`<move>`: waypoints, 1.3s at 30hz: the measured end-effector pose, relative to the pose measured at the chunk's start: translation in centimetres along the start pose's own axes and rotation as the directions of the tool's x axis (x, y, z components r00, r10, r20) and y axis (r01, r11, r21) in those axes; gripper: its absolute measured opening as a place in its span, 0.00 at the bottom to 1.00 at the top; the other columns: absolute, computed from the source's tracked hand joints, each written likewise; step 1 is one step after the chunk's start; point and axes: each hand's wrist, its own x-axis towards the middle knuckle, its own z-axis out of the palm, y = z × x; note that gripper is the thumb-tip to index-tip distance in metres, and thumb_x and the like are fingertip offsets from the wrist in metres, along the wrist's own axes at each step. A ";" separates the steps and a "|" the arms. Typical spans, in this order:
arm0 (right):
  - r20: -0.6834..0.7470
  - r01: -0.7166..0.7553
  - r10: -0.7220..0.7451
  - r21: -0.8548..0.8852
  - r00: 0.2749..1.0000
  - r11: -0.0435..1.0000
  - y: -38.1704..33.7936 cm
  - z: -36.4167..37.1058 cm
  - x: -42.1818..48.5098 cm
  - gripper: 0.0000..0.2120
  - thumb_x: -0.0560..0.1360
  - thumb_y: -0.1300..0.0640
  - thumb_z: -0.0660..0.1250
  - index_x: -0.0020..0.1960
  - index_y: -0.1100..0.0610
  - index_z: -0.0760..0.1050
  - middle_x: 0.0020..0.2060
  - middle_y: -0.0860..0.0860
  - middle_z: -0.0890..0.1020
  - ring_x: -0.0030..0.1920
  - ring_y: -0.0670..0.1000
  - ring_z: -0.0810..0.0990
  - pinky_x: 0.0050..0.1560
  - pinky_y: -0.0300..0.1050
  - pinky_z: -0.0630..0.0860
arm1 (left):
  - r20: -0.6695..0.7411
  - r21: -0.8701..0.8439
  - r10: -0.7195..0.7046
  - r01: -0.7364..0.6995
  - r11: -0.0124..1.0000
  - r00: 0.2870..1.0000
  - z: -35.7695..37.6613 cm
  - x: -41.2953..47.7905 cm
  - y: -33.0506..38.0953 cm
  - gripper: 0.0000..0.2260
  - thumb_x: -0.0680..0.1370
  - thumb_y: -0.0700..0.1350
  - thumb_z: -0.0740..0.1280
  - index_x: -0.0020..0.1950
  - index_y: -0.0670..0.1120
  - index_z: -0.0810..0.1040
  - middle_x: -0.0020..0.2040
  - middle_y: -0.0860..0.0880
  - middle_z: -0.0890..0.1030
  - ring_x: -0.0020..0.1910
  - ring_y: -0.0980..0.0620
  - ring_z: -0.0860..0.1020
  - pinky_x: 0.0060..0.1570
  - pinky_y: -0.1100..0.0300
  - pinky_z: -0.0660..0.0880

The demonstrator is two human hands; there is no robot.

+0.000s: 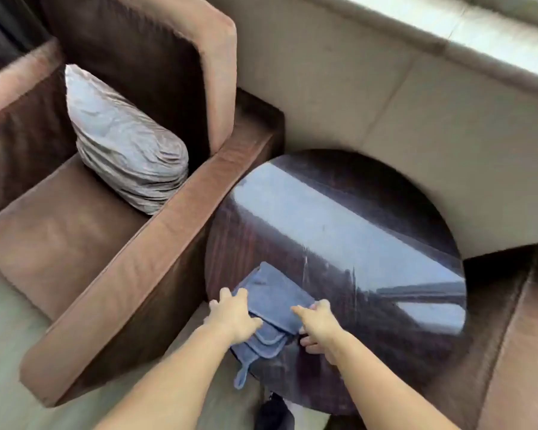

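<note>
A folded blue cloth (pixel 274 301) lies at the near left edge of a round, dark, glossy table (pixel 354 231). Its layered corners and a hanging loop (pixel 241 375) droop over the table's rim. My left hand (pixel 233 315) holds the cloth's left side, with the thumb on top and the fingers curled around the edge. My right hand (pixel 317 321) holds the cloth's right side, with the thumb on top and the fingers curled under the fold. The view is motion-blurred.
A brown armchair (pixel 131 259) stands close to the left of the table, with a grey ribbed cushion (pixel 121 141) on its seat. A second brown seat (pixel 516 336) is at the right. A beige wall and window ledge (pixel 416 57) run behind. A dark shoe (pixel 274 412) shows below.
</note>
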 end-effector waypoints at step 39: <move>0.359 0.520 -0.617 0.337 0.700 0.785 -4.1 34.9 -35.8 0.16 0.68 0.70 0.68 0.54 0.58 0.80 0.50 0.61 0.83 0.49 0.60 0.79 0.54 0.56 0.74 | -0.571 -0.821 -0.276 -0.541 0.182 0.773 -11.6 -35.9 -37.4 0.06 0.81 0.43 0.63 0.55 0.51 0.78 0.55 0.47 0.84 0.56 0.44 0.82 0.61 0.46 0.77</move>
